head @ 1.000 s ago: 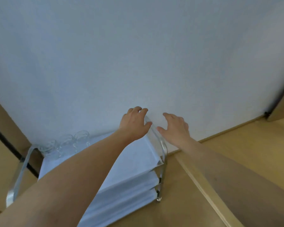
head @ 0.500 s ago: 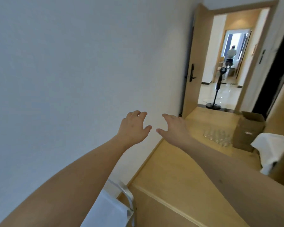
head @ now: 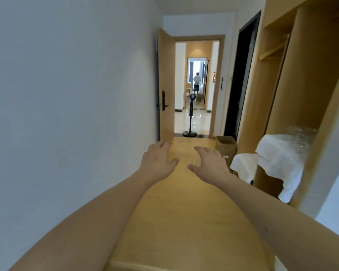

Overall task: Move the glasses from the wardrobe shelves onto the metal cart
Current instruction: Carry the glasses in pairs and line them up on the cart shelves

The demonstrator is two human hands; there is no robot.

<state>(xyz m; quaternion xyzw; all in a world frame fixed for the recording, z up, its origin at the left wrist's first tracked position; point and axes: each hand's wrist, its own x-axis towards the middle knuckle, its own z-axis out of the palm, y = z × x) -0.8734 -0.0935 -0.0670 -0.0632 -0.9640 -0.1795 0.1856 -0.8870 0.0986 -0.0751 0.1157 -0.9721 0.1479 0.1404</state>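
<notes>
1. The left hand (head: 158,160) and right hand (head: 209,165) reach forward side by side above the floor (head: 176,222).
2. A wall (head: 67,94) runs along the left; the wardrobe (head: 305,79) stands right.
3. Glasses (head: 299,136) sit on a cloth-draped wardrobe shelf (head: 278,159).
4. A cardboard box (head: 225,146) lies ahead, before the open door (head: 166,89); a standing fan (head: 190,116) is beyond.

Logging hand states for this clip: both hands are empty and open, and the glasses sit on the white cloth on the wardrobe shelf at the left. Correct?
Not quite. The head view shows the glasses on the white cloth at the right, not the left. Left hand and right hand are indeed empty and open.
</notes>
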